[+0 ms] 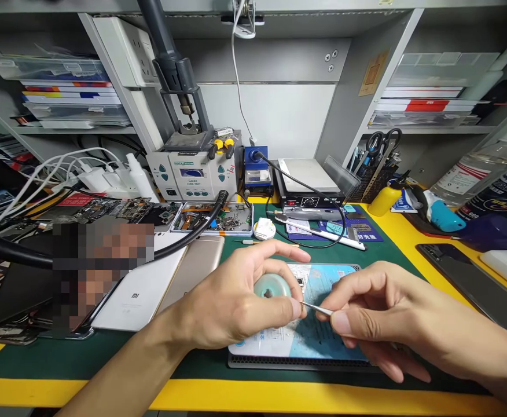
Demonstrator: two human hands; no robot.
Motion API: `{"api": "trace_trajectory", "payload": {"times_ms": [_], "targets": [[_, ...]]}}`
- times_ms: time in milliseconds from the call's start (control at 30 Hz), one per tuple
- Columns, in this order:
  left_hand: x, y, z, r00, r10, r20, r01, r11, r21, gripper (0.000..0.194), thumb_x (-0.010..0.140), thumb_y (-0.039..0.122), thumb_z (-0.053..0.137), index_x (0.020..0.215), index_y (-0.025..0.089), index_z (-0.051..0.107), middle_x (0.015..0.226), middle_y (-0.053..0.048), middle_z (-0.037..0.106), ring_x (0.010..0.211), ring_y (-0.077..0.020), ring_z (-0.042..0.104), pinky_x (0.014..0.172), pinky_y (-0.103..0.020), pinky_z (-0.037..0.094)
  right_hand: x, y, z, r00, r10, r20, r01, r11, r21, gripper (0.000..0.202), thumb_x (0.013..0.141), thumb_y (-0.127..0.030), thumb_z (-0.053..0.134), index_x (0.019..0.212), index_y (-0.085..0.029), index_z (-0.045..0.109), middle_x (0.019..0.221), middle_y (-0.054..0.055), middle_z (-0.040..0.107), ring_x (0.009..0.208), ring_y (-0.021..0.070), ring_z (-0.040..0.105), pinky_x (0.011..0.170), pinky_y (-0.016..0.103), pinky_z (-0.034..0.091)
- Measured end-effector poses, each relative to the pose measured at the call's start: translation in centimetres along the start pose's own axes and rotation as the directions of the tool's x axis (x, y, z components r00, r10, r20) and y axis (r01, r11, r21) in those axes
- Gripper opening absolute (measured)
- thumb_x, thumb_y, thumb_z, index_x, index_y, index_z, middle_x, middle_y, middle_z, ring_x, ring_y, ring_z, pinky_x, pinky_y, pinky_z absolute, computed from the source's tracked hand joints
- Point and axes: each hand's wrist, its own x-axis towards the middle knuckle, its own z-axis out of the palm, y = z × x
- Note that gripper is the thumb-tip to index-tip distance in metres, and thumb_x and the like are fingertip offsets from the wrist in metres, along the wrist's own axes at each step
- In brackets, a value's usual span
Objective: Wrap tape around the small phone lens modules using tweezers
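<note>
A small round pale-green container (272, 285) with a dark spot at its middle is held in my left hand (245, 301), between the curled fingers and the thumb. My right hand (379, 313) pinches a thin metal tool (317, 308), probably tweezers, whose tip points left and meets the left thumb and fingertip. What lies at that tip is too small to tell. Below both hands is a blue and white printed pad (318, 341) with a dark perforated front edge, lying on the green mat (149, 362).
Phones, one a white phone (136, 295), lie at left beside a black hose (184, 238). Behind stand a rework station (193, 176), a parts tray (236, 220) and a hot plate (308, 176). At right are a yellow bottle (384, 197) and a dark phone (474, 284).
</note>
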Motion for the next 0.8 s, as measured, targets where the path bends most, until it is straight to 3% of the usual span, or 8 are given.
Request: {"api": "trace_trajectory", "payload": {"times_ms": [167, 367, 567, 700, 800], "targets": [[0.0, 0.0, 0.4, 0.995, 0.039, -0.094, -0.019, 0.979, 0.202, 0.048, 0.084, 0.017, 0.074, 0.128, 0.016, 0.055, 0.087, 0.003, 0.069, 0.057, -0.0062, 0.046, 0.049, -0.02, 0.035, 0.4, -0.4, 0.2, 0.999, 0.039, 0.035, -0.042, 0.995, 0.09, 0.033, 0.087, -0.049, 0.08, 0.085, -0.015, 0.076, 0.046, -0.003, 0.059, 0.032, 0.0045, 0.04, 0.03, 0.012, 0.031], [-0.1, 0.0, 1.0, 0.98, 0.106, -0.165, -0.051, 0.951, 0.306, 0.043, 0.084, 0.015, 0.072, 0.124, 0.018, 0.055, 0.086, 0.004, 0.069, 0.054, -0.0055, 0.045, 0.046, -0.019, 0.033, 0.6, -0.9, 0.3, 0.994, 0.087, 0.066, -0.099, 0.972, 0.213, 0.033, 0.086, -0.045, 0.081, 0.074, -0.016, 0.07, 0.044, -0.002, 0.061, 0.029, 0.0033, 0.038, 0.028, 0.011, 0.027], [-0.4, -0.2, 1.3, 0.969, 0.145, -0.199, -0.073, 0.941, 0.33, 0.041, 0.087, 0.015, 0.07, 0.124, 0.019, 0.054, 0.087, 0.005, 0.069, 0.052, -0.004, 0.043, 0.043, -0.018, 0.033, 0.6, -0.6, 0.1, 0.993, 0.073, 0.097, -0.096, 0.959, 0.266, 0.031, 0.089, -0.042, 0.079, 0.078, -0.014, 0.072, 0.045, 0.0, 0.064, 0.029, 0.0036, 0.043, 0.028, 0.01, 0.027], [-0.3, -0.1, 1.2, 0.967, 0.159, -0.201, -0.079, 0.931, 0.356, 0.038, 0.088, 0.017, 0.069, 0.124, 0.018, 0.054, 0.089, 0.004, 0.07, 0.048, -0.0029, 0.038, 0.04, -0.019, 0.029, 0.5, -0.5, 0.2, 0.999, 0.011, 0.032, -0.018, 0.974, 0.227, 0.031, 0.087, -0.043, 0.081, 0.084, -0.014, 0.072, 0.052, 0.001, 0.068, 0.033, 0.0048, 0.047, 0.032, 0.011, 0.037], [-0.3, 0.0, 1.1, 0.964, 0.151, -0.218, -0.062, 0.927, 0.37, 0.038, 0.089, 0.019, 0.069, 0.124, 0.018, 0.054, 0.089, 0.004, 0.07, 0.047, -0.0025, 0.036, 0.039, -0.02, 0.027, 0.4, -0.5, 0.3, 1.0, -0.013, -0.006, 0.014, 0.985, 0.174, 0.033, 0.088, -0.046, 0.08, 0.086, -0.014, 0.072, 0.053, 0.001, 0.069, 0.034, 0.0047, 0.047, 0.033, 0.011, 0.038]]}}
